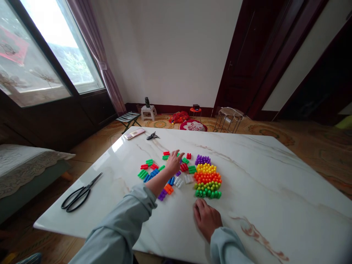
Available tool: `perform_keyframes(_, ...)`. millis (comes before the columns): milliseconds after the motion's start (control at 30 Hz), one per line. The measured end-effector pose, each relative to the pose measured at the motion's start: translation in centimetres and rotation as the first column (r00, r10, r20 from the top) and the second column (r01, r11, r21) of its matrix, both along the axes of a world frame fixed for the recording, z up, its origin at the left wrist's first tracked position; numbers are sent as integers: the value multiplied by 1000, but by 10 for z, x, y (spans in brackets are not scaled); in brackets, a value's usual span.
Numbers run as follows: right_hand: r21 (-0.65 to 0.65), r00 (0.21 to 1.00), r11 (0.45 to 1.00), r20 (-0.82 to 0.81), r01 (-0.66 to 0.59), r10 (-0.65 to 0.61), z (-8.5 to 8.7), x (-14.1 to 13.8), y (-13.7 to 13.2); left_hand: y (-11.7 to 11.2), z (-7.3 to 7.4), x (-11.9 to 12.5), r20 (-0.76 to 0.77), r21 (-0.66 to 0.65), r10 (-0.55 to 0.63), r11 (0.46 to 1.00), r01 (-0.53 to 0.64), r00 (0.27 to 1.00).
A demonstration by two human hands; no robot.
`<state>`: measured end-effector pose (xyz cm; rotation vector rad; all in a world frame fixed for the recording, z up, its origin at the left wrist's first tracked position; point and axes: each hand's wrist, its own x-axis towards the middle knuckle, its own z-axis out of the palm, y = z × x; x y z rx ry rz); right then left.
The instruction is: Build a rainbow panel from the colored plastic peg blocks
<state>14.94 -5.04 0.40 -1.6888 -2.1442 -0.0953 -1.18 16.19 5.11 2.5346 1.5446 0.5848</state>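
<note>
My left hand (174,162) reaches over a spread of small coloured plastic pieces, its fingers apart and nothing seen in them. Around it lie red pieces (184,167), green pieces (191,169), blue pieces (151,175), white pieces (178,182) and orange pieces (168,189); some are hidden under the hand and forearm. My right hand (208,219) rests on the table, fingers curled in, with no object visible in it. Just beyond it sit rows of round beads: green beads (208,193), orange beads (207,178), yellow beads (206,168) and purple beads (202,160).
Black-handled scissors (78,196) lie on the left of the white marble-patterned table (275,183). A phone (134,133) and dark pliers-like tool (152,136) are near the far left edge. Beyond stand a white stool (148,113) and a wire-legged stool (228,119).
</note>
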Motion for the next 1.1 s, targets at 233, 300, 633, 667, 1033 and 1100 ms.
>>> perform_keyframes(233, 27, 1000, 1000, -25, -1, 1, -1, 0, 0, 54, -4, 0, -140, -189, 2, 982, -29, 990)
perform_keyframes(300, 24, 1000, 1000, -22, 0, 1, -1, 0, 0, 55, -6, -1, -122, -171, 21, 984, -41, 992)
perform_keyframes(633, -78, 999, 996, -5, 43, -43, 6, -2, -1, -80, 7, -9, 500, 33, -28, 999, 13, 865)
perform_keyframes(667, -86, 999, 995, 4, 51, -51, 6, -3, -1, -104, 2, -10, 521, -21, -52, 997, 74, 852)
perform_keyframes(1033, -189, 977, 969, -112, 159, -182, 13, -13, 4, -164, -50, -10, 586, -107, -38, 987, 123, 810)
perform_keyframes(1100, -106, 955, 986, -253, 130, -153, 10, -16, 4, -162, -50, -11, 601, -117, -38, 984, 134, 798)
